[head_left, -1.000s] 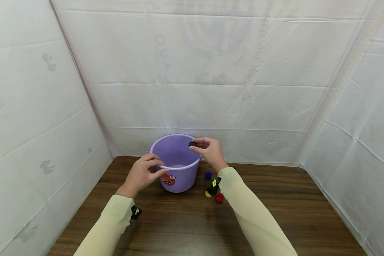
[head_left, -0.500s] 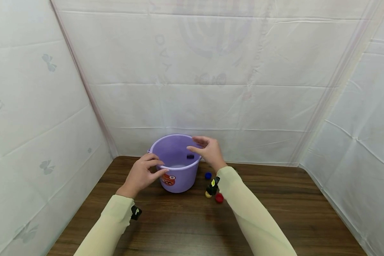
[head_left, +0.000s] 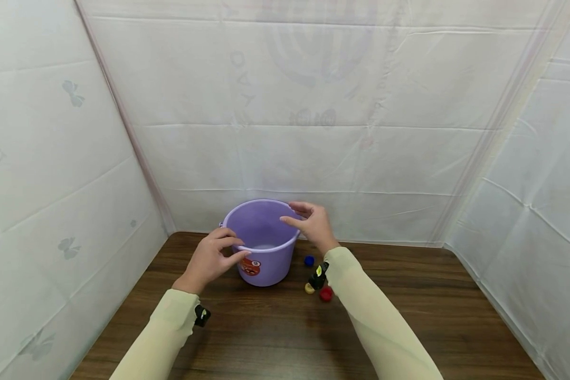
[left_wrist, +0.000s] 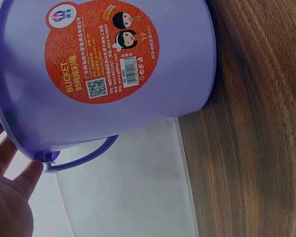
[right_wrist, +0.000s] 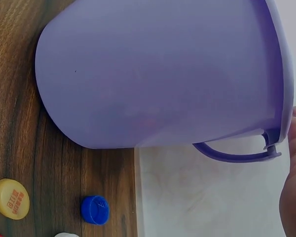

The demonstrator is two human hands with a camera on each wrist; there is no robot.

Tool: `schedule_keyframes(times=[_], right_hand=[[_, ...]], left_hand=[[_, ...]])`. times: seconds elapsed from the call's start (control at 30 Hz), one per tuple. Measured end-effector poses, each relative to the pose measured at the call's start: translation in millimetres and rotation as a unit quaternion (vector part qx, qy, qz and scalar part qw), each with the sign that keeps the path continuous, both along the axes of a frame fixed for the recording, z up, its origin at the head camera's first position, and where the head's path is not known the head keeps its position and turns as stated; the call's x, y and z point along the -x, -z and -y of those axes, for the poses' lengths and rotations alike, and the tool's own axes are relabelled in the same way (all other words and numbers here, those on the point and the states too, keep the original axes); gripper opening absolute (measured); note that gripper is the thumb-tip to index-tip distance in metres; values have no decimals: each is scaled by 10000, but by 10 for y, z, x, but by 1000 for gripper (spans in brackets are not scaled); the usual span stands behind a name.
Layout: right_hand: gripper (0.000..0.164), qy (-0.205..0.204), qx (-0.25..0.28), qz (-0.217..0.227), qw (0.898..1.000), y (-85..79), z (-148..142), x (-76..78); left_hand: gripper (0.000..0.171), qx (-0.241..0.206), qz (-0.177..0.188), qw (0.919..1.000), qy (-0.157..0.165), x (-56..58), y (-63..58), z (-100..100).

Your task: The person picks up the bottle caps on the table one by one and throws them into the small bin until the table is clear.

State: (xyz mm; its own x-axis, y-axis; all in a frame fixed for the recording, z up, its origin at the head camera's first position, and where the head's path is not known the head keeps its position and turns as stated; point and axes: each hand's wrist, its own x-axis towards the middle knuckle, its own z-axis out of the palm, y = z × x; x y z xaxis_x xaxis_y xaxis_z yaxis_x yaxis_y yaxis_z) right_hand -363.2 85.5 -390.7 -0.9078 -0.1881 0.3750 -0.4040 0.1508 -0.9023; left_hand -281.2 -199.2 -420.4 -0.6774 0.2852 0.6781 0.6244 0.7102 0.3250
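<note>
Just below the head frame's centre, the purple bucket (head_left: 272, 268) is standing on the wooden table (head_left: 261, 330). The left hand (head_left: 211, 258) is gripping its left rim. The right hand (head_left: 315, 227) is hanging at its upper right, thumb and fingers parted wide. 1 blue cap (head_left: 309, 260), 1 yellow cap (head_left: 309, 288) and 1 red cap (head_left: 326, 294) are lying lower right.
</note>
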Motion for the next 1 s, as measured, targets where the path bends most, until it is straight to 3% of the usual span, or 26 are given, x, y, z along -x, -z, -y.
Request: schedule_keyframes(times=[0.2, 0.6, 1.0], right_hand=[[51, -100, 293, -99, 9995, 24, -78, 11], [45, 166, 175, -237, 9994, 108, -391, -138], [43, 423, -134, -130, 9989, 594, -704, -349]], left_hand=[[20, -38, 29, 10000, 26, 15, 8, 7], [20, -60, 51, 9999, 68, 34, 23, 15], [21, -124, -46, 9998, 111, 40, 49, 27]])
